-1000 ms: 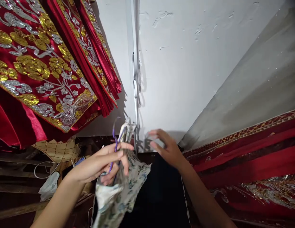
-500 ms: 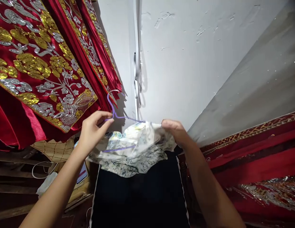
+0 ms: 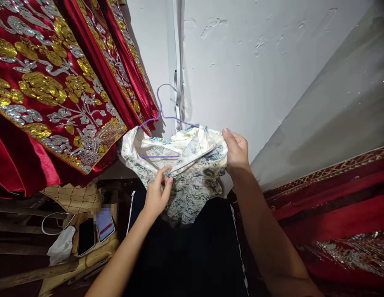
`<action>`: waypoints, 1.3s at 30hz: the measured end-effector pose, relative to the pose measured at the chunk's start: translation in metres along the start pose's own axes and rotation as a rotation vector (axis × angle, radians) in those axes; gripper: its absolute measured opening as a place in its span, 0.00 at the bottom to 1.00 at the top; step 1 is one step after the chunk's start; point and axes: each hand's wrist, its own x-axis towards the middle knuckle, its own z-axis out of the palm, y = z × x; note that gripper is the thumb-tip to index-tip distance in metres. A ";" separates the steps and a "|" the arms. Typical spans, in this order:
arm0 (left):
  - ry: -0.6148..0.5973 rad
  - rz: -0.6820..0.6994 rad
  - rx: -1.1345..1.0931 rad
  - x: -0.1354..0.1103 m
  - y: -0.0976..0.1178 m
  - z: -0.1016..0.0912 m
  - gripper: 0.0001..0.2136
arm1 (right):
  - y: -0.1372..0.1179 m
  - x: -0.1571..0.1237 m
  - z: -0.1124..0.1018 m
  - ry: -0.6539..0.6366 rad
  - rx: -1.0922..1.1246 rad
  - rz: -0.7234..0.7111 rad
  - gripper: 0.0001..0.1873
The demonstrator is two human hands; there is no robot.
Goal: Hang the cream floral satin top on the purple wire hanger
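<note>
A light floral blouse (image 3: 194,181) with white, green and blue patterning hangs on a thin purple wire hanger (image 3: 161,109). The hanger's shoulders run inside the neckline, and its lower bar crosses the neck opening. My left hand (image 3: 157,192) pinches the front edge of the blouse's neckline between thumb and fingers. At the right shoulder, my right hand (image 3: 236,150) grips the fabric with its thumb on top. The hanger's hook is up beside a white strip on the wall; whether it touches the strip I cannot tell.
Red cloth with gold and silver embroidery (image 3: 43,86) hangs at left. Below it, two phones (image 3: 86,235) and a crumpled white plastic piece (image 3: 62,245) lie on a wooden seat (image 3: 95,260). More red decorated fabric (image 3: 340,214) is at right. The white wall (image 3: 225,82) stands ahead.
My left hand has left the hanger's neck and moved down to the neckline. The hanger has risen slightly and the blouse has spread out, facing me. My right hand remains on its shoulder.
</note>
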 end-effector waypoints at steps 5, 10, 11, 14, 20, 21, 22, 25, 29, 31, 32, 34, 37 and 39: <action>-0.139 -0.141 0.053 0.006 -0.003 0.000 0.20 | -0.002 -0.015 -0.017 0.159 -0.007 0.025 0.23; -0.313 -0.142 0.148 0.002 -0.007 0.003 0.14 | 0.005 -0.028 -0.035 0.244 -0.036 0.019 0.22; -0.329 -0.142 0.148 0.000 -0.007 0.005 0.14 | 0.008 -0.029 -0.038 0.250 -0.052 0.008 0.21; -0.354 -0.154 0.125 -0.013 -0.011 0.012 0.15 | 0.023 -0.032 -0.048 0.296 -0.097 0.032 0.20; -0.361 -0.165 0.037 -0.043 -0.017 0.020 0.15 | 0.062 -0.067 -0.069 0.586 -0.280 -0.049 0.17; -0.367 -0.169 -0.015 -0.047 -0.017 0.020 0.14 | 0.067 -0.077 -0.071 0.684 -0.340 -0.114 0.16; -0.370 -0.177 -0.072 -0.050 -0.017 0.021 0.13 | 0.071 -0.088 -0.072 0.773 -0.399 -0.171 0.14; -0.341 -0.236 -0.251 -0.056 -0.014 0.025 0.11 | 0.081 -0.122 -0.066 0.703 -0.511 -0.153 0.12; -0.222 -0.369 -0.525 -0.060 -0.008 0.038 0.11 | 0.091 -0.155 -0.039 -0.324 -0.414 0.379 0.10; -0.166 -0.411 -0.644 -0.059 -0.003 0.042 0.10 | 0.099 -0.164 -0.024 -0.588 -0.335 0.513 0.08; -0.157 -0.424 -0.687 -0.058 -0.001 0.043 0.10 | 0.103 -0.167 -0.017 -0.597 -0.325 0.518 0.09; -0.169 -0.436 -0.751 -0.054 0.006 0.043 0.12 | 0.112 -0.172 -0.007 -0.500 -0.362 0.476 0.06; -0.150 -0.446 -0.836 -0.043 0.020 0.039 0.15 | 0.122 -0.177 0.004 -0.371 -0.425 0.413 0.03; -0.088 -0.458 -0.872 -0.029 0.031 0.034 0.18 | 0.128 -0.179 0.009 -0.311 -0.403 0.363 0.04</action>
